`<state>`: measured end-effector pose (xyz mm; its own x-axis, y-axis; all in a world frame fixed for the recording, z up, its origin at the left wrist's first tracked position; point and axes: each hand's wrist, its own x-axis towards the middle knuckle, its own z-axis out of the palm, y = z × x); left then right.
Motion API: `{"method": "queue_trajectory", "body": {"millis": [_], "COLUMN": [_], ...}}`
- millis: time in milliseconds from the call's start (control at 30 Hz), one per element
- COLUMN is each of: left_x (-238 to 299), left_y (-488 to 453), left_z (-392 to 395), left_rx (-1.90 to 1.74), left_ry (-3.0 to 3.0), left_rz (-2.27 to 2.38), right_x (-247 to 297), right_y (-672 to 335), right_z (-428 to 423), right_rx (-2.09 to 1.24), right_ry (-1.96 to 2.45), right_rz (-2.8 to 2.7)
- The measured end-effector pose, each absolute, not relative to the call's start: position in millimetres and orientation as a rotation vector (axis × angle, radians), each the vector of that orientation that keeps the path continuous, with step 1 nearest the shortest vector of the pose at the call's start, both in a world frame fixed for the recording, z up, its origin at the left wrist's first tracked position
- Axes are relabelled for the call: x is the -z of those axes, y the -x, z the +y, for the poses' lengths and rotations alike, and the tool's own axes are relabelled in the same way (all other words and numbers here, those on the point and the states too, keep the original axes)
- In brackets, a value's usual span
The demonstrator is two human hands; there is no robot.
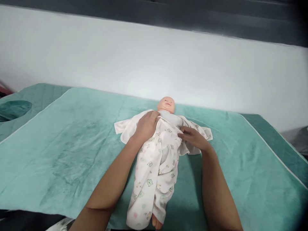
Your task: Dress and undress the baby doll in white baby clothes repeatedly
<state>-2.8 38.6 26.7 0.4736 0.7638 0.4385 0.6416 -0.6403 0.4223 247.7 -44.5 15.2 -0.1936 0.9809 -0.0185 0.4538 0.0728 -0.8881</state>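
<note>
A baby doll (166,104) lies on its back on a teal towel (72,144), head towards the wall. It wears a grey undershirt and a white printed romper (156,166) that hangs loose over the body and legs; one bare foot shows at the bottom. My left hand (146,125) rests on the doll's right shoulder, fingers curled over the romper's edge near the collar. My right hand (192,137) pinches the romper's other front edge at the doll's chest.
The towel covers a darker green padded table (276,128) with a face hole (13,109) at far left. A white wall (154,64) runs behind. The table's near edge lies just below the doll's feet.
</note>
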Motion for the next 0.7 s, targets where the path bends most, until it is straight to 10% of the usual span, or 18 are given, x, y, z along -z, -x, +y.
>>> {"method": "queue_trajectory", "body": {"millis": [700], "left_x": [-15.8], "left_y": [-2.5], "left_z": [49.0], "left_rx": [-1.025], "left_ry": [-2.102], "left_rz": [1.121], "right_x": [-7.8], "right_y": [-217.2], "right_z": [5.6], "right_rx": [-0.005], "right_ry": [1.833], "right_rz": [-1.855]}}
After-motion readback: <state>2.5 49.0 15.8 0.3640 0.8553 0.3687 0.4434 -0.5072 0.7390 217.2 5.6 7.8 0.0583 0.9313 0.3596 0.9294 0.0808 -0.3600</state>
